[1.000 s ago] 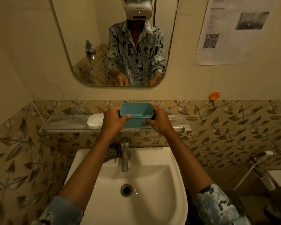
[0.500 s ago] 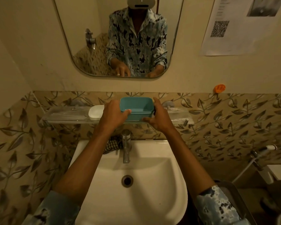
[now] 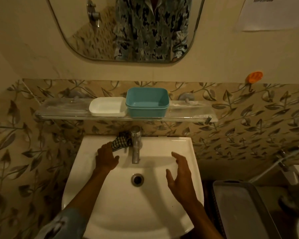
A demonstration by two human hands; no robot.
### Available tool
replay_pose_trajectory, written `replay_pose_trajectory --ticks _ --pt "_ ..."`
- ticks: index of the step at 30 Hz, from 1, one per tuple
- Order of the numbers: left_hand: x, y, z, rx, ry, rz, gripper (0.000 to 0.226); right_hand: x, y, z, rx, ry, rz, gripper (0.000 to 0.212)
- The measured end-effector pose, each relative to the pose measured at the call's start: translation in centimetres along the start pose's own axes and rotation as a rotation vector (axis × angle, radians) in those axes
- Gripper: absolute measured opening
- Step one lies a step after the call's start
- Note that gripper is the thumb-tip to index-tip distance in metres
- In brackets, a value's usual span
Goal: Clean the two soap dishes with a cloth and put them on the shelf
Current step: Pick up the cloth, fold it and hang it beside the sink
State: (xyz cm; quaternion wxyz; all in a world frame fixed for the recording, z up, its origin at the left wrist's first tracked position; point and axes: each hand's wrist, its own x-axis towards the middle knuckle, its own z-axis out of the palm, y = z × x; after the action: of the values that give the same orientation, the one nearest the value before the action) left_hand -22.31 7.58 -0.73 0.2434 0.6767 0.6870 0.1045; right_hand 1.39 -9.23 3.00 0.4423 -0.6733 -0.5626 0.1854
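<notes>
Left hand (image 3: 107,158) lies palm down on the back left rim of the sink (image 3: 164,144), its fingertips meeting the lower corner of the cloth (image 3: 122,140). The thumb sticks out toward the tap (image 3: 136,144). Whether the fingers pinch the cloth or only touch it cannot be told. Right hand (image 3: 179,175) hangs above the right half of the basin, released, fingers spread and loosely bent, holding nothing and touching nothing.

The checked cloth is bunched on the sink's back edge, just left of the tap and against its base. The drain (image 3: 137,179) sits in the middle of the basin, between the two forearms.

Both soap dishes stand on the glass shelf (image 3: 64,109) above the sink, clear of both hands. The teal dish (image 3: 147,102) stands upright near the shelf's middle, open side up, its front wall close to the shelf's front edge. The white dish (image 3: 107,106) is lower and shallower, and sits just left of the teal dish, the two touching or nearly so. The left and right ends of the shelf carry nothing else that can be made out.

A mirror (image 3: 72,31) hangs on the wall above the shelf and reflects a patterned shirt. An orange hook (image 3: 254,77) is stuck to the wall up at the right, and a sheet of paper (image 3: 273,16) is fixed near the top right corner. A grey tray (image 3: 240,204) stands right of the sink.
</notes>
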Motion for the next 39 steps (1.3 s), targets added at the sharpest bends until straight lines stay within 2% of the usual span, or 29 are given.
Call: replay_pose_trajectory --ticks 2,4,8,10,12,15,17,19,23,26,29,33,35,37,39 --pt "1.9 0.9 0.1 -0.009 -0.001 0.020 0.084 -1.7 1.5 0.5 -0.019 -0.083 0.047 0.058" --pt "3.6 1.4 0.5 0.017 -0.015 0.016 0.083 -3.3 2.7 0.7 -0.027 -0.137 0.079 0.057" --pt "4.5 1.2 1.5 0.211 0.010 -0.039 0.051 -5.7 4.1 0.3 -0.030 -0.181 0.142 0.061" --pt "3.9 0.9 1.4 0.151 0.029 -0.035 0.038 -6.2 4.2 -0.2 -0.022 -0.196 0.171 0.061" --pt "3.2 0.6 0.7 -0.064 0.015 -0.048 0.034 -6.0 3.6 -0.4 0.002 -0.206 0.183 0.056" --pt "0.8 -0.1 -2.1 -0.605 -0.101 -0.286 0.037 -4.9 1.4 0.2 0.035 -0.218 0.154 0.040" --pt "-1.2 -0.8 -4.3 -0.969 -0.256 -0.272 0.034 -3.9 -0.8 1.3 0.075 -0.263 0.081 0.036" --pt "-3.3 -1.0 -6.9 -1.083 -0.368 -0.208 0.031 -2.9 -3.3 2.7 0.107 -0.325 0.008 0.042" --pt "-6.7 -0.3 -10.4 -1.063 -0.521 -0.101 0.041 -1.2 -8.2 4.7 0.202 -0.353 -0.135 0.065" --pt "-8.8 0.9 -12.4 -1.017 -0.638 -0.044 0.021 -0.8 -10.2 4.7 0.238 -0.372 -0.174 0.069" --pt "-9.9 1.4 -13.5 -1.024 -0.722 -0.011 0.030 -1.4 -11.4 3.7 0.318 -0.343 -0.223 0.055" --pt "-11.7 1.5 -13.3 -1.079 -0.803 -0.071 0.057 -2.6 -12.5 1.8 0.363 -0.217 -0.175 0.022" --pt "-12.7 1.3 -12.1 -1.037 -0.797 -0.058 0.063 -3.5 -13.1 1.0 0.396 -0.160 -0.094 0.028" --pt "-13.8 1.1 -10.9 -1.023 -0.786 -0.023 0.055 -4.3 -13.4 0.2 0.448 -0.086 0.001 0.031" --pt "-15.3 1.1 -9.5 -0.977 -0.812 0.103 0.044 -5.4 -13.4 -0.6 0.454 -0.030 0.113 0.023"
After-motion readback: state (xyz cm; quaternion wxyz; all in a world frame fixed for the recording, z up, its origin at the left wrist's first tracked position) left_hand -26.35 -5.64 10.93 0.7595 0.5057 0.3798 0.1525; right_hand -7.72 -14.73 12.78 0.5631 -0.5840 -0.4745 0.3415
